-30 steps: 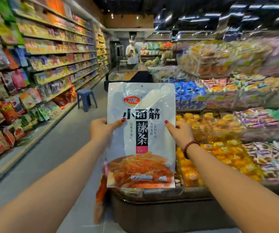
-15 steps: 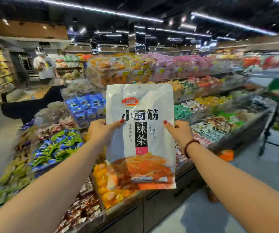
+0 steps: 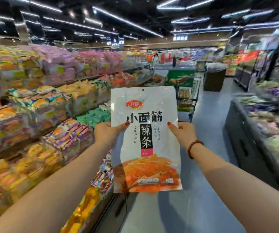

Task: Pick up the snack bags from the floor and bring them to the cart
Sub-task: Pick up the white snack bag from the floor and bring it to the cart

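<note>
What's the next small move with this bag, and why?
Probably step forward toward the metal wire shopping cart. The left hand and right hand pinch the white plastic snack bag by its side edges, and the cart stands ahead, partly hidden behind it.

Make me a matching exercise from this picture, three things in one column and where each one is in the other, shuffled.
Things:
1 snack bag
2 cart
3 bracelet

Places:
A worn at the wrist of the right hand
B standing up the aisle, beyond the bag
C held up between the left hand and the right hand

Pairs: 1-C, 2-B, 3-A
</note>
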A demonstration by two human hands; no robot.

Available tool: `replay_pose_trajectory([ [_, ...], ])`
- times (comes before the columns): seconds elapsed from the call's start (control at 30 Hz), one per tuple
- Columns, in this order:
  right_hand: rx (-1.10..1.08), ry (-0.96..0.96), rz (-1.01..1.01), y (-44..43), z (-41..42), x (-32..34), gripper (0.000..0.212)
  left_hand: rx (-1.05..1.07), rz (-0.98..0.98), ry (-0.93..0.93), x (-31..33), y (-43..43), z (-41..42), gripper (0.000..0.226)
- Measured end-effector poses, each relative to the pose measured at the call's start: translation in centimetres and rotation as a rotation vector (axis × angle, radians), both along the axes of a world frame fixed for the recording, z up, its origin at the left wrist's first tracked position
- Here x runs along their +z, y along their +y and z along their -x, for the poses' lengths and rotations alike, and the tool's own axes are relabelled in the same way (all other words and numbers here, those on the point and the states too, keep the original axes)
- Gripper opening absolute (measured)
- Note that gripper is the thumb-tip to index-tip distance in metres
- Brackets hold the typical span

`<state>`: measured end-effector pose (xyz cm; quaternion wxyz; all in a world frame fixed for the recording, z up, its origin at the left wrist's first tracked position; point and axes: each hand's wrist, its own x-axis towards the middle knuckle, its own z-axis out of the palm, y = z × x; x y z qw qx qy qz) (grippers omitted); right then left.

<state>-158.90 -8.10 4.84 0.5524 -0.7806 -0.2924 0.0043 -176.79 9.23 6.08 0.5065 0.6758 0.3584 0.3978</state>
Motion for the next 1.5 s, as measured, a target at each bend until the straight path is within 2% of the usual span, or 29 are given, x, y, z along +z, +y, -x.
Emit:
replay_pose_trajectory([
  [0.13,-0.140,0.081,-0.015,0.7,-6.3,0.2,0.055,-0.154,0.041,0.024,-0.7,3.4,-8.9,0.043],
  [0.3,-0.285,0.073,0.000,1.0,-14.3,-0.3,0.056,-0.290,0.009,0.072,-0.7,6.4,-20.3,0.043],
  [0.4,-0.341,0.095,-0.010,0.7,-19.1,-0.8,0.054,-0.364,0.033,0.059,-0.7,6.4,-26.4,0.035],
  [0.6,-0.425,0.109,0.004,0.5,-29.7,-2.4,0.055,-0.440,0.100,0.068,-3.5,7.4,-39.2,0.047],
  [0.73,-0.413,0.104,-0.002,0.9,-38.9,-3.1,0.057,-0.437,0.101,0.079,-3.9,7.2,-47.8,0.035],
  [0.93,-0.423,0.163,0.008,1.4,-52.6,-3.2,0.054,-0.437,0.123,0.080,-3.7,8.1,-61.8,0.048],
  [1.07,-0.435,0.164,0.026,2.1,-60.8,-4.0,0.050,-0.460,0.123,0.092,-4.1,8.8,-69.9,0.047],
  [1.1,-0.440,0.158,0.037,2.5,-62.6,-4.2,0.050,-0.480,0.126,0.103,-4.4,9.3,-71.9,0.052],
  [1.17,-0.459,0.152,0.060,3.4,-66.5,-4.8,0.051,-0.510,0.155,0.118,-5.4,10.8,-76.1,0.077],
  [1.2,-0.466,0.156,0.063,4.0,-68.5,-5.1,0.051,-0.524,0.157,0.130,-5.7,11.5,-78.2,0.076],
  [1.3,-0.458,0.185,0.050,6.1,-74.6,-6.3,0.051,-0.527,0.156,0.141,-6.3,13.2,-84.0,0.046],
  [1.33,-0.454,0.199,0.044,6.8,-76.7,-6.8,0.051,-0.528,0.158,0.142,-6.8,14.0,-86.1,0.047],
  [1.5,-0.456,0.211,0.060,10.7,-87.5,-7.5,0.053,-0.553,0.161,0.181,-8.1,18.8,-97.5,0.078],
])
